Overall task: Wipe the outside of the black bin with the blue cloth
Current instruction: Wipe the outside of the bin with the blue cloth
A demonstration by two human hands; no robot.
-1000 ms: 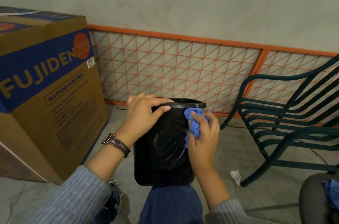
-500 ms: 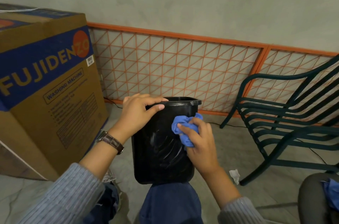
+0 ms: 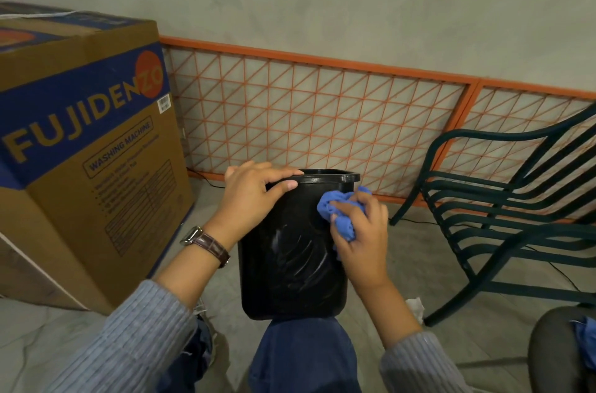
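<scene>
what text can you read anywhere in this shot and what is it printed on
"FUJIDENZO": large letters on the blue band of the cardboard box, with the "ZO" inside an orange circle.
"WASHING MACHINE": framed label just under that band, on the same box.
Fine print and table below the label: too small to read.
Barcode sticker on the box: unreadable.
Black bin, blue cloth, wristwatch: no text visible.

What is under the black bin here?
The black bin appears to rest on the person's knee, in dark blue trousers, above the grey floor. Its underside and the exact contact are hidden by the bin itself.
</scene>
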